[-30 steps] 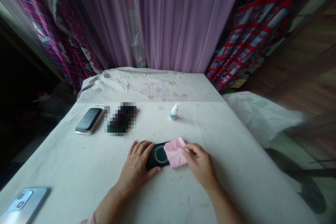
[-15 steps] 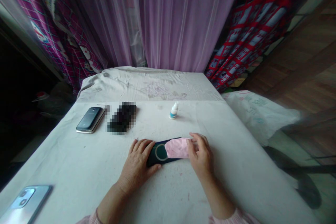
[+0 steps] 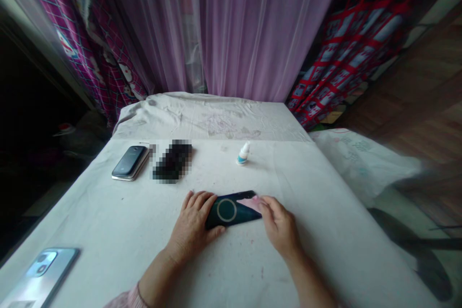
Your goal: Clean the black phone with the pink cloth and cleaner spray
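Note:
A dark phone with a pale ring on its back lies flat on the white-covered table. My left hand rests on the phone's left end, fingers curled over its edge and thumb along its near side. My right hand presses a small pink cloth against the phone's right end; most of the cloth is tucked under my fingers.
At the back left lie a dark phone with a silver rim and a blurred dark object. A small white dropper bottle stands behind the phone. A light blue phone lies at the near left corner. Curtains hang behind the table.
The pink cloth has been drawn rightward across the phone and bunched under my right fingers, so more of the dark back now shows. My left hand has stayed on the left end.

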`<state>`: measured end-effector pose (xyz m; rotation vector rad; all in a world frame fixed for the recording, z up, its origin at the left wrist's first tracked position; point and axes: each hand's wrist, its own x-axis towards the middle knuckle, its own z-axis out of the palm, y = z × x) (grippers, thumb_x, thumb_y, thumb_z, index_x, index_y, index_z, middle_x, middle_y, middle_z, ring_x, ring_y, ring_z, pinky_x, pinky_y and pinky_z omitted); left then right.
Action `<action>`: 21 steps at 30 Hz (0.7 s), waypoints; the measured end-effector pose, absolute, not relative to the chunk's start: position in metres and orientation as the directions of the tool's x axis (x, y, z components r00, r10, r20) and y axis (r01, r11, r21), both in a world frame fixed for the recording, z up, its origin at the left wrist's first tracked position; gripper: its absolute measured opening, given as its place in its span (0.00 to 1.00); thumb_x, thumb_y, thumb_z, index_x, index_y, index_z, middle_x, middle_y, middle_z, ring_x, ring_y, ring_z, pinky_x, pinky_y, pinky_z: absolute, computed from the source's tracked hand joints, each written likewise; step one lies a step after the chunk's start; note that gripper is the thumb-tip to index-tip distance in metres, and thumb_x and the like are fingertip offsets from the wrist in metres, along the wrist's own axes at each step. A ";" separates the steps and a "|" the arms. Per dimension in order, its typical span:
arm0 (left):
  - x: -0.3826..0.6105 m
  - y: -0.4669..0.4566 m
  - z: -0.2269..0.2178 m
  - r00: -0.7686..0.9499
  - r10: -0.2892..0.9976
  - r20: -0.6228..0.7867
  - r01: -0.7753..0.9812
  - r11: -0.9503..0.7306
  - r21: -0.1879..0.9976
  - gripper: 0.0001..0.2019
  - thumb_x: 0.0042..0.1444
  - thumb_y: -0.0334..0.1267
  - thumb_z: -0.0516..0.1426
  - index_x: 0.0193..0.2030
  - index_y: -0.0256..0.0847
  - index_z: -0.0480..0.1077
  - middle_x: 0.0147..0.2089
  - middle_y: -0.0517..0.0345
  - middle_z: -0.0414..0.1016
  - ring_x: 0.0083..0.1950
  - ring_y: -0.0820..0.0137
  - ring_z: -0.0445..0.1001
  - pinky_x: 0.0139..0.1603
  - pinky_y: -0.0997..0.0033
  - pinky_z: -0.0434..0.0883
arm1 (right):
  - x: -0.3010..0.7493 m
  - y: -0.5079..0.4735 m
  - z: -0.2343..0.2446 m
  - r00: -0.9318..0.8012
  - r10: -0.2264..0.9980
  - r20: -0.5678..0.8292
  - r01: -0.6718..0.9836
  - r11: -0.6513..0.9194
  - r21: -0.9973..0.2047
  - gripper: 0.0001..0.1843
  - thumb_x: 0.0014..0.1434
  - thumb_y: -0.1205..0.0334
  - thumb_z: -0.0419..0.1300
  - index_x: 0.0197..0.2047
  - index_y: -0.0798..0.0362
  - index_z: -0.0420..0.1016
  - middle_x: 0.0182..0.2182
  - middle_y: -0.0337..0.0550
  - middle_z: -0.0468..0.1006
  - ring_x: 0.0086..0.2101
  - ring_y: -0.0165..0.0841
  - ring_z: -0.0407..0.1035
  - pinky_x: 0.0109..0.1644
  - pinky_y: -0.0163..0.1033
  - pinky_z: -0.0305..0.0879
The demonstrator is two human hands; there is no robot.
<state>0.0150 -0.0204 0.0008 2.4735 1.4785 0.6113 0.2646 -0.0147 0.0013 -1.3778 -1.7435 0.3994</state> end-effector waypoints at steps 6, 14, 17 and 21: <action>0.013 -0.020 0.001 0.393 0.877 0.276 0.786 -0.476 0.393 0.31 0.56 0.57 0.57 0.61 0.39 0.64 0.57 0.43 0.71 0.59 0.52 0.67 0.65 0.37 0.52 | 0.258 -0.014 0.007 0.242 0.970 0.016 0.171 -0.026 -0.985 0.25 0.57 0.40 0.57 0.41 0.55 0.77 0.36 0.48 0.81 0.36 0.39 0.75 0.38 0.38 0.71; 0.044 -0.014 0.028 0.179 0.978 0.110 0.324 -0.164 0.932 0.25 0.61 0.55 0.54 0.58 0.40 0.68 0.55 0.43 0.73 0.53 0.57 0.74 0.52 0.55 0.71 | 0.237 -0.011 0.020 0.050 0.996 -0.069 0.000 -0.069 -0.998 0.24 0.56 0.41 0.60 0.42 0.54 0.77 0.35 0.44 0.80 0.37 0.37 0.72 0.39 0.37 0.68; 0.060 -0.010 0.038 0.317 0.945 -0.081 -0.063 0.106 0.992 0.29 0.56 0.57 0.58 0.56 0.37 0.70 0.49 0.47 0.77 0.48 0.60 0.76 0.49 0.62 0.72 | 0.224 -0.009 0.029 -0.017 0.998 -0.066 -0.024 -0.067 -0.997 0.24 0.55 0.40 0.60 0.41 0.54 0.77 0.34 0.44 0.79 0.35 0.37 0.72 0.38 0.37 0.68; 0.065 -0.004 0.038 0.334 0.916 -0.222 -0.277 0.321 0.906 0.25 0.46 0.54 0.67 0.42 0.34 0.76 0.37 0.52 0.80 0.37 0.67 0.76 0.41 0.71 0.70 | 0.218 -0.003 0.028 -0.036 0.999 -0.028 -0.001 -0.028 -1.000 0.23 0.56 0.42 0.60 0.41 0.55 0.76 0.33 0.44 0.79 0.34 0.35 0.71 0.37 0.36 0.68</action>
